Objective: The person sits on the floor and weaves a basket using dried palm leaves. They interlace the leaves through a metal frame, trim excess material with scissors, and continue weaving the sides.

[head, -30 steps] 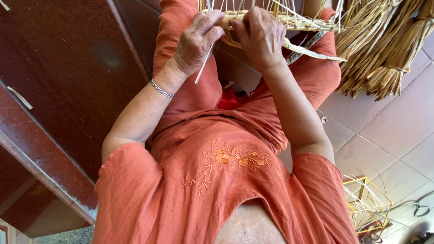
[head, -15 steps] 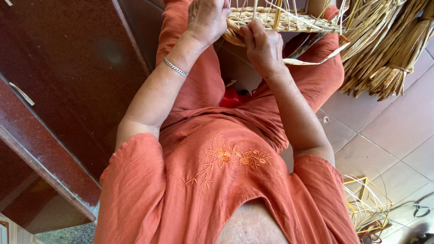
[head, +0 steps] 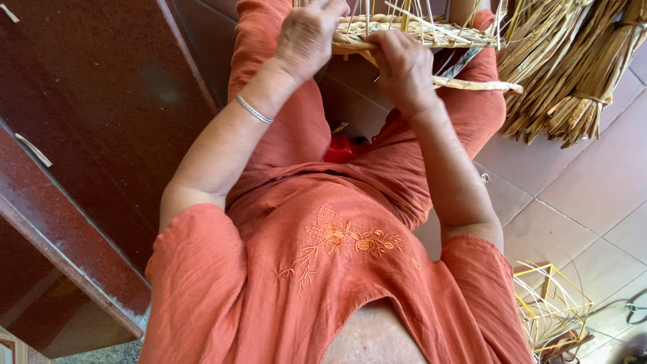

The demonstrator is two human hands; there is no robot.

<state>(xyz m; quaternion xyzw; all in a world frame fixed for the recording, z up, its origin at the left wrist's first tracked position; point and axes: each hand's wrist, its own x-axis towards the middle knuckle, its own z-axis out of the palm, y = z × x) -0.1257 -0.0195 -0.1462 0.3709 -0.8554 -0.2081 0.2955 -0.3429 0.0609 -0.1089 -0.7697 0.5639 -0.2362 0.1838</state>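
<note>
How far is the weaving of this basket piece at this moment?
Done: a flat woven base rests on the knees, its strands tightly interlaced. In hand: the left hand steadies its edge while the right hand pinches a loose strip. Left: many thin stakes stand unwoven, and a bundle of straw lies unused on the tiled floor.

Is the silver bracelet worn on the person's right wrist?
No, the silver bracelet sits on the left wrist, just below the left hand that grips the woven straw piece; the right wrist is bare.
</note>
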